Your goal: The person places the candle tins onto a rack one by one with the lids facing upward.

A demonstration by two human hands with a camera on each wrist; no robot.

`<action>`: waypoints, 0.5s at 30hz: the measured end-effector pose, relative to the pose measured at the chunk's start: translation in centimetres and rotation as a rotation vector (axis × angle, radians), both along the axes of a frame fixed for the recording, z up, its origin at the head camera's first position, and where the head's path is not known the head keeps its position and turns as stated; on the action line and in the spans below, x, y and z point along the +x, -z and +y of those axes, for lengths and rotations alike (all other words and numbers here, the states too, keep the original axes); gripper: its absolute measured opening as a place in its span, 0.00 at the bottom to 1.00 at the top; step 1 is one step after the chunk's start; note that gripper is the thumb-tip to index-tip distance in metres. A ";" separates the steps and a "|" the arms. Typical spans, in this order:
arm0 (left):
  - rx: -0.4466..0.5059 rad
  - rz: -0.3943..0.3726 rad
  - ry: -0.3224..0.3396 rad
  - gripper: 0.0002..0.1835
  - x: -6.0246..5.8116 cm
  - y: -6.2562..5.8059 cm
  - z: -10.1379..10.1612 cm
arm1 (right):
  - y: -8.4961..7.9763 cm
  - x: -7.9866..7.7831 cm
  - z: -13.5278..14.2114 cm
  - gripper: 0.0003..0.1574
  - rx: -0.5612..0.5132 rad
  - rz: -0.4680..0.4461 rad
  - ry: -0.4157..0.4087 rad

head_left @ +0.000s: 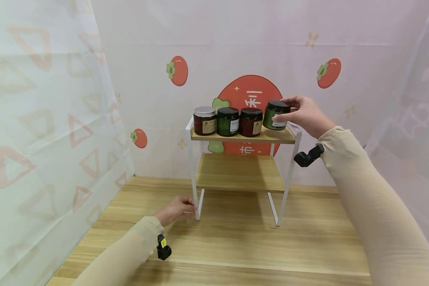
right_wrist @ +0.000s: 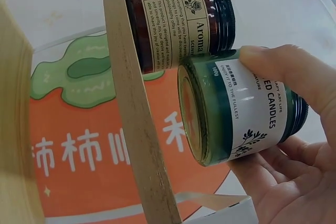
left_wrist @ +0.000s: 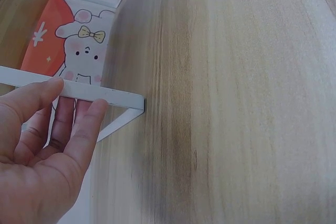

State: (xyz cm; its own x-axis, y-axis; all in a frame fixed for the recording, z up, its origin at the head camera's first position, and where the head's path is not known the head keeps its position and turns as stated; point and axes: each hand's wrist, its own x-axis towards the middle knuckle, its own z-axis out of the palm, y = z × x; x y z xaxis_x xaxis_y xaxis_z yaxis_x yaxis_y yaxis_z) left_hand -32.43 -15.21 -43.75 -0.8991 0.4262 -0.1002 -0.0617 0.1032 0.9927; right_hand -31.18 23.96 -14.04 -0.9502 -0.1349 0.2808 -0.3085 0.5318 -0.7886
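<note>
My right hand (head_left: 309, 115) grips a green glass candle jar (head_left: 270, 118) with a black lid, thumb on the near side, over the right end of the top board (head_left: 236, 138) of a two-tier shelf. In the right wrist view the green candle jar (right_wrist: 210, 114) shows a white label; its base stands clear of the board's edge. Left of it stand a brown candle jar (head_left: 246, 125), a green candle jar (head_left: 224, 125) and a brown jar with a silver lid (head_left: 200, 124). My left hand (head_left: 176, 210) pinches the shelf's white front left leg (left_wrist: 118, 97) near its foot.
The shelf's lower wooden board (head_left: 239, 171) sits between white metal legs. A wood-grain table (head_left: 236, 246) supports the shelf. Behind hangs a pale cloth (head_left: 146, 95) printed with persimmons, and another cloth (head_left: 57, 139) closes the left side.
</note>
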 end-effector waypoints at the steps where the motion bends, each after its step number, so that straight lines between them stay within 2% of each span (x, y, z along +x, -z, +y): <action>1: -0.001 -0.002 -0.002 0.07 0.0 0.0 0.0 | 0.0 -0.1 0.0 0.42 0.007 -0.002 -0.002; 15: -0.001 -0.008 -0.002 0.08 0.2 -0.2 0.0 | 0.2 -0.6 -0.4 0.42 0.060 -0.013 -0.005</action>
